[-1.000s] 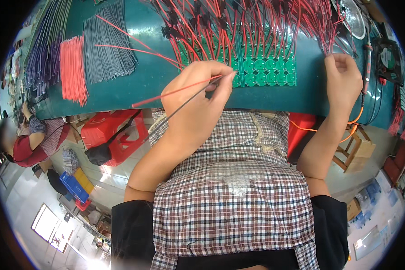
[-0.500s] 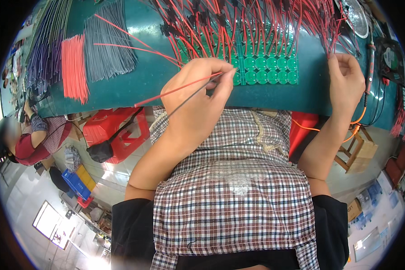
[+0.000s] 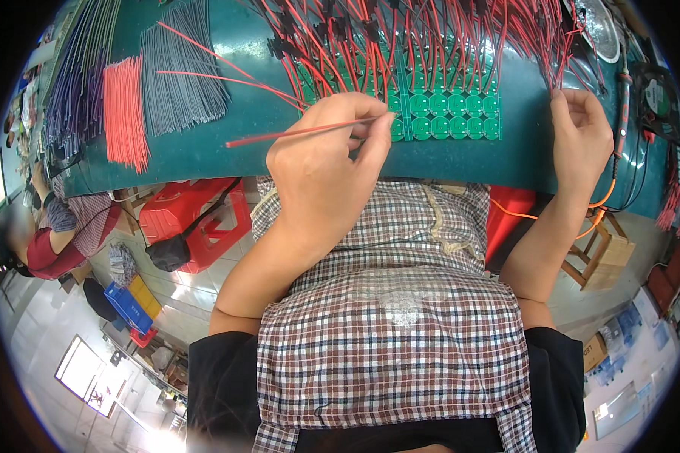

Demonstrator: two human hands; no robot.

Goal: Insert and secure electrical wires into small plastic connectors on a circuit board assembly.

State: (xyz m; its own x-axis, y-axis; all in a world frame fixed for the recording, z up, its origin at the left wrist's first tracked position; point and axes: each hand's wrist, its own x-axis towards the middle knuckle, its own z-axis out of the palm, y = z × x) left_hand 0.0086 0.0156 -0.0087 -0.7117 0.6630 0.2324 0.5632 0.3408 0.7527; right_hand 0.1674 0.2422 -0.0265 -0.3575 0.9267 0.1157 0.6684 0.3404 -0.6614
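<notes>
left hand [image 3: 321,162] pinching red wire [image 3: 302,132]; right hand [image 3: 582,136] loosely curled by green circuit panel [image 3: 446,117]

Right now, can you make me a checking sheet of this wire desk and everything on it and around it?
Surface: dark teal worktable, bare along its near edge.
Job's things: thin red wire pinched in the left hand, tip at the green panel of round circuit boards; many red-and-black leads rise from it.
Clutter: bundle of cut red wires, bundle of grey wires.
Grippers: left hand closed on the wire; right hand rests at the table's right end, fingers curled.
Cables: orange cord hangs off the edge.
Surroundings: red plastic stool, blue crate, another seated person.
</notes>
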